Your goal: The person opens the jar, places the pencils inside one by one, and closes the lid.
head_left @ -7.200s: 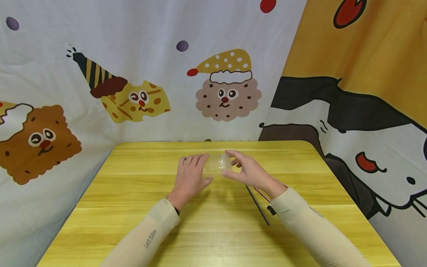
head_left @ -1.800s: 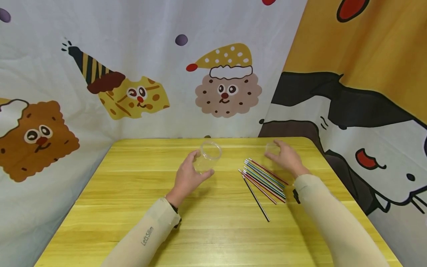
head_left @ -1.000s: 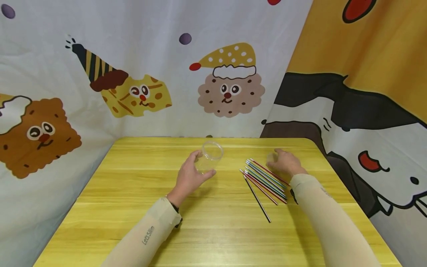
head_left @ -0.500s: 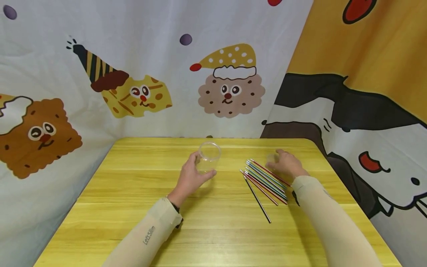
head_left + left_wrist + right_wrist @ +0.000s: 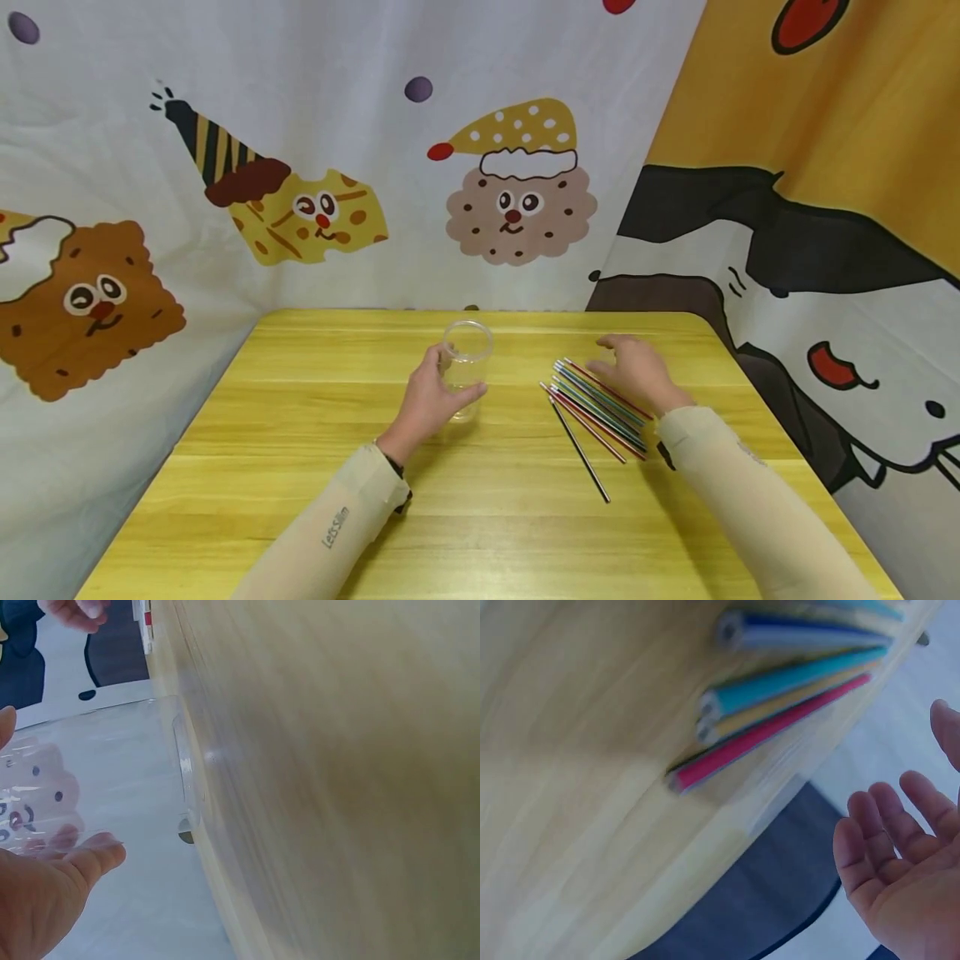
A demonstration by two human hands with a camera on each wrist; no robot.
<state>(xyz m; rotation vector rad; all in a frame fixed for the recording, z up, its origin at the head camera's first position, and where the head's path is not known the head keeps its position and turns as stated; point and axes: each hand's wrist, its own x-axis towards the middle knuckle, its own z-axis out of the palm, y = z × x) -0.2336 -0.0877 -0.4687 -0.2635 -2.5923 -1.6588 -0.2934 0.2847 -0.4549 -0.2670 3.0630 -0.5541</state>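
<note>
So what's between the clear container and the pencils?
Past the thumb of the left hand, just bare tabletop lies between clear container and pencils, as the head view shows.

- A yellow wood-grain table (image 5: 450, 533) with rounded far corners, its back edge close to the hanging cloth (image 5: 322, 50).
- On the white part, a square brown biscuit (image 5: 142, 279) over to the left, winking.
- Next along, a cheese wedge (image 5: 341, 212) in a striped party hat.
- A round pinkish biscuit (image 5: 487, 221) in a spotted yellow cap.
- Purple dots (image 5: 418, 89) above.
- Rightward, an orange panel (image 5: 885, 142) with a big black-and-white cartoon face (image 5: 847, 317).
</note>
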